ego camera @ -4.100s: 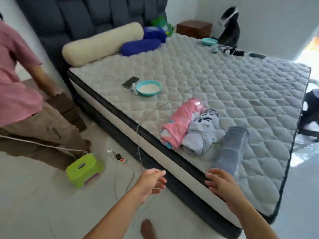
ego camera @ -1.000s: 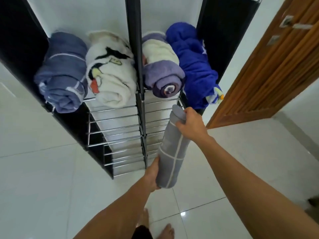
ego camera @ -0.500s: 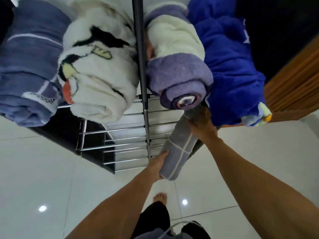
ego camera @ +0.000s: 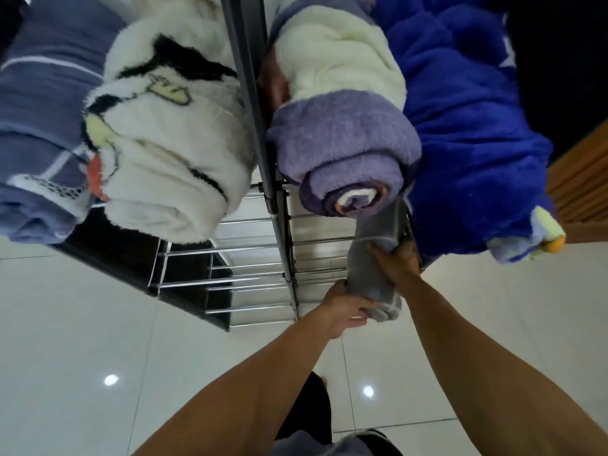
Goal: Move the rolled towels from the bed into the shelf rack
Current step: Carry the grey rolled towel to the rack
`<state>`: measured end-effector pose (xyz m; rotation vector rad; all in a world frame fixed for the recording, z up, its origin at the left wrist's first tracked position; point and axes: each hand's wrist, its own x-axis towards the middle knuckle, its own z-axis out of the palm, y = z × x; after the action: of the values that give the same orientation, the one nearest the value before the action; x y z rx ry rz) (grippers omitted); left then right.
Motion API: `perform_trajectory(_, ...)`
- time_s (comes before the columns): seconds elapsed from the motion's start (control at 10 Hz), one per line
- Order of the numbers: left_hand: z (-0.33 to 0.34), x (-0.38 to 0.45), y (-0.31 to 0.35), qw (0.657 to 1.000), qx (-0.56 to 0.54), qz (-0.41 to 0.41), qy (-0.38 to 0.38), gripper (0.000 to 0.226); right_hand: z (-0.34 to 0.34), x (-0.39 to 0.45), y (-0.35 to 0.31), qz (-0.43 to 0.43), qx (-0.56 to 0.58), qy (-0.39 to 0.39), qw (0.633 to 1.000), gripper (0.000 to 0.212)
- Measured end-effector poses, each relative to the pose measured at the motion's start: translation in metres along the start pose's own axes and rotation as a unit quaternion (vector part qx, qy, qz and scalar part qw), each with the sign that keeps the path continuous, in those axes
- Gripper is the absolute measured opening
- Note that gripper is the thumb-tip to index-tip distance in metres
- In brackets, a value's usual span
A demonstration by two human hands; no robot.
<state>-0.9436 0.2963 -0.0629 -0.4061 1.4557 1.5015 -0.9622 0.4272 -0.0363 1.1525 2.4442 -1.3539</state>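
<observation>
A rolled grey towel (ego camera: 373, 245) with thin white stripes points lengthwise into the metal shelf rack (ego camera: 250, 222), on a lower tier of the right half. Its far end is hidden under the purple and cream roll (ego camera: 342, 139). My right hand (ego camera: 396, 263) grips the grey towel's middle from the right side. My left hand (ego camera: 342, 307) holds its near end from below. On the top tier lie a blue-grey roll (ego camera: 42, 106), a white cartoon-print roll (ego camera: 171, 133), the purple and cream roll and a bright blue fleece roll (ego camera: 473, 139).
A black upright post (ego camera: 250, 93) splits the rack into left and right halves. Black side panels flank it. A wooden door (ego camera: 579, 185) stands at the right. White glossy floor tiles (ego camera: 82, 324) lie below, and my legs and foot show at the bottom.
The grey towel has slid deeper into the lower right tier, under the purple roll. Both hands moved forward with it, and my head has come closer to the rack.
</observation>
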Motion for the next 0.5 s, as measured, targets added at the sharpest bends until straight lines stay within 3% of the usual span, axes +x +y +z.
perform_trajectory(0.1,0.007,0.001,-0.006,1.000,0.002,0.003,0.004,0.046,0.008,-0.005,0.022,0.048,0.062,-0.016,0.997,0.086)
perform_trajectory(0.3,0.028,-0.004,-0.005,0.998,-0.034,0.060,0.004,0.062,-0.005,0.009,0.020,0.000,0.041,-0.019,0.999,0.082)
perform_trajectory(0.4,0.042,-0.008,-0.002,0.992,-0.116,0.055,-0.018,0.071,-0.015,0.014,0.017,-0.013,0.013,-0.001,1.000,0.032)
perform_trajectory(0.5,0.049,0.010,-0.001,0.989,-0.128,0.058,-0.047,0.062,-0.020,0.011,0.027,-0.059,-0.038,0.022,0.997,0.020)
